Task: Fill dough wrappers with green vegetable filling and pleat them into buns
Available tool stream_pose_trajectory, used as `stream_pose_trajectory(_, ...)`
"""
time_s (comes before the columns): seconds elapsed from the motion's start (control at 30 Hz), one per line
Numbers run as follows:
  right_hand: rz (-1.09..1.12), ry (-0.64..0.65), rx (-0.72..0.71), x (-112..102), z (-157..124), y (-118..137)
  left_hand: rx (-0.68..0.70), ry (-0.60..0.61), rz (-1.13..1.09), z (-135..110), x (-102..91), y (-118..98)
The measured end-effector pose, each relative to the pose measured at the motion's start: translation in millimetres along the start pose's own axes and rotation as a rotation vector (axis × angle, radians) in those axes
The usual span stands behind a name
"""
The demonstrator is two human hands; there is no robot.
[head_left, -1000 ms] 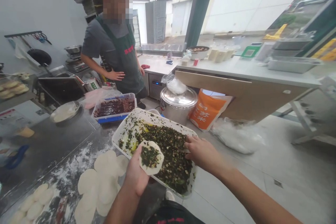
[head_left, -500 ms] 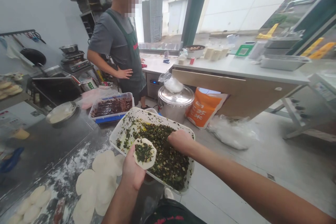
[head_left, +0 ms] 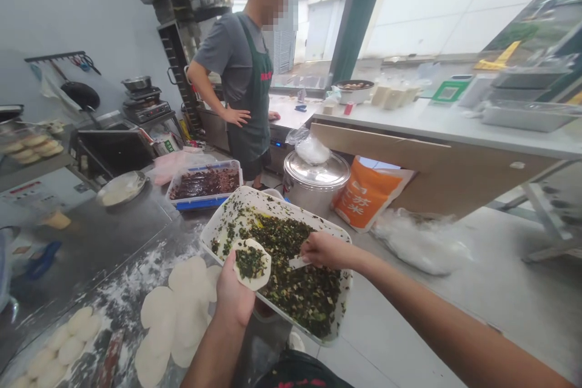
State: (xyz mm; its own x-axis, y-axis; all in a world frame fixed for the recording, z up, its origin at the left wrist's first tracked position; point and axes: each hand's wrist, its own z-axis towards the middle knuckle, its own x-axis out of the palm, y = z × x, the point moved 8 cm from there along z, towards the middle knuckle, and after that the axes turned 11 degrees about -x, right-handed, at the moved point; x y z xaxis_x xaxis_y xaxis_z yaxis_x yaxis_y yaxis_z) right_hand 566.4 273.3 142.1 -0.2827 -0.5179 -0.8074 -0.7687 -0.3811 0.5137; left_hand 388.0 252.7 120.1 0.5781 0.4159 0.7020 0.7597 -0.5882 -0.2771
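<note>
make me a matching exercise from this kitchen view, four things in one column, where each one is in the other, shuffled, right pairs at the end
Things
1. topped wrapper
2. flat white tool
3. orange bag
4. flat dough rounds

Places
A. beside the lidded metal pot
B. in the left hand
C. overlapping on the floury table
D. in the right hand

Right pairs: 1-B, 2-D, 3-A, 4-C

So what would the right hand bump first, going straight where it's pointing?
The right hand would probably meet the dark green chopped filling in the white rectangular tray; exact depth is unclear.
</note>
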Motion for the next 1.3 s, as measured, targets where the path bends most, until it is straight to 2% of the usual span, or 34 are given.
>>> stream_pose_trajectory(0.1,0.032,-0.069,-0.02,-12.9,-7.9,6.0,0.02,-0.023,-0.007,4.1,-2.1,0.5)
stream_pose_trajectory(0.2,0.033,-0.197,-0.023,-30.3,-17.9,13.7,0.032,-0.055,-0.014,8.2,-4.3,2.7)
stream_pose_trajectory(0.33,-0.115,-0.384,0.057,-47.7,-32.3,18.8,0.017,-0.033,-0.009,8.3,3.3,8.6)
stream_pose_trajectory(0.4,-0.178,-0.429,0.105,-49.9,-37.5,18.4,0.008,-0.034,-0.01,6.5,7.1,11.4)
stream_pose_trajectory(0.53,-0.15,-0.438,0.1,-47.4,-41.6,21.6,-0.021,-0.03,-0.012,5.7,10.8,18.2)
stream_pose_trajectory(0.67,-0.059,-0.515,0.036,-43.2,-45.0,41.1,-0.076,0.053,-0.014,8.8,18.0,27.4)
stream_pose_trajectory(0.87,-0.116,-0.611,-0.135,-13.5,-46.7,77.7,-0.178,0.144,-0.03,9.0,29.6,38.4)
stream_pose_trajectory(0.97,-0.18,-0.607,-0.167,-6.2,-52.6,78.6,-0.202,0.123,-0.031,8.0,27.1,39.1)
stream_pose_trajectory(1.1,-0.187,-0.594,-0.153,-9.2,-58.3,79.1,-0.153,0.126,-0.054,5.2,28.5,34.9)
stream_pose_trajectory(1.23,-0.196,-0.545,-0.188,-9.3,-55.9,88.5,-0.171,0.114,-0.044,3.3,30.4,38.0)
stream_pose_trajectory(1.3,-0.205,-0.52,-0.164,-14.4,-59.3,79.7,-0.159,0.106,-0.028,2.4,28.5,36.1)
